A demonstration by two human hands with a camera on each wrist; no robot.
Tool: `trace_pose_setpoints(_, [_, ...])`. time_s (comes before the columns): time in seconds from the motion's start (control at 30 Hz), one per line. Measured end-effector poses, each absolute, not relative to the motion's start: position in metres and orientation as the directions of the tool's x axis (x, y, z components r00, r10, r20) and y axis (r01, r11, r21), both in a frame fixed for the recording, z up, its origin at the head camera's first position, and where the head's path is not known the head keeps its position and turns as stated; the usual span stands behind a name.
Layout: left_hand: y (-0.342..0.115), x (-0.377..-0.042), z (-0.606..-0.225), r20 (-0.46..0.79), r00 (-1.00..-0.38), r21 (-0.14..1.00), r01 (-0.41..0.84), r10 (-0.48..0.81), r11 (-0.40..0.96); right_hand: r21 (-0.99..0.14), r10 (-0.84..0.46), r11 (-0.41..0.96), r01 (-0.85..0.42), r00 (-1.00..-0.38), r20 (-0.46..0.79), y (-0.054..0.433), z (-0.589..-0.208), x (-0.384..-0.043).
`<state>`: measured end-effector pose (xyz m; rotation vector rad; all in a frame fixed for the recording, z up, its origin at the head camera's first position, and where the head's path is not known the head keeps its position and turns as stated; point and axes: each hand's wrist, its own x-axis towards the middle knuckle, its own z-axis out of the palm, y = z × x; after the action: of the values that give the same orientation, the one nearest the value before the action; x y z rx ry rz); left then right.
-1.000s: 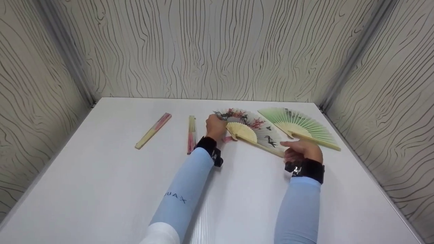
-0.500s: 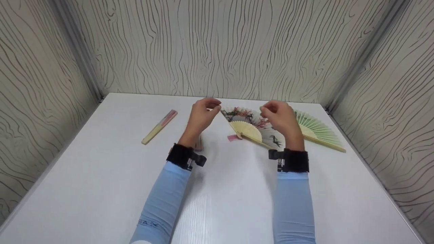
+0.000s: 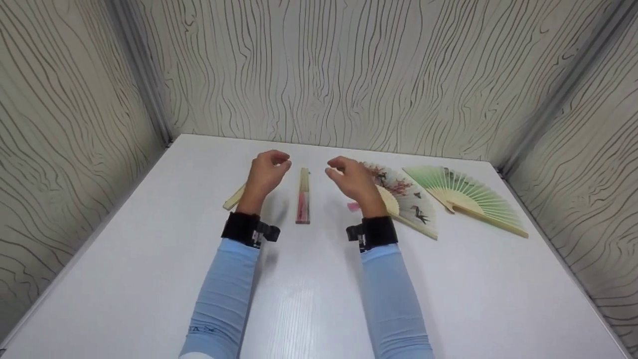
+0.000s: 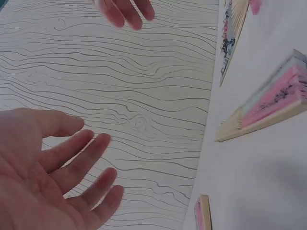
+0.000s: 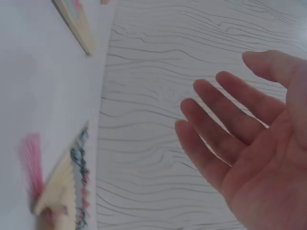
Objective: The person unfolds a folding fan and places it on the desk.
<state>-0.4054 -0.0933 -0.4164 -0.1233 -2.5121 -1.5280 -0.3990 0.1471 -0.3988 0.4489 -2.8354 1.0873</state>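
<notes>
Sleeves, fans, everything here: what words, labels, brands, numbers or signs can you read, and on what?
Left sleeve: dark lettering, perhaps ending "A X", but too small and creased to read surely.
Central closed fan: dark marks on pink, too blurred to tell writing from pattern.
I can make out no other text.

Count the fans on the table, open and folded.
4: green open fan at right; floral open fan, partly behind the right hand; middle folded fan, fully visible; left folded fan, partly hidden by the left hand.
</notes>
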Motion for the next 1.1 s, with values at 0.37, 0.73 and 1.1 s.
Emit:
trace_pose_setpoints(0.37, [-0.081, -0.405, -0.456, -0.026, -0.993, 0.642, 0.071, 0.114, 0.764, -0.389, -0.268, 0.902, -0.186, -0.949, -0.166, 0.122, -0.457, -0.410])
trace_pose_setpoints(0.73, [-0.075, -0.404, -0.465, -0.159, -0.975, 0.542, 0.047, 0.158, 0.839, -0.345, -0.324, 0.909, -0.234, -0.918, -0.229, 0.110, -0.462, -0.404])
trace_pose_setpoints(1.1, [-0.063, -0.433, -0.495, -0.072, -0.992, 0.767, 0.014, 0.107, 0.641, -0.462, -0.430, 0.834, -0.303, -0.880, -0.200, 0.109, -0.466, -0.414])
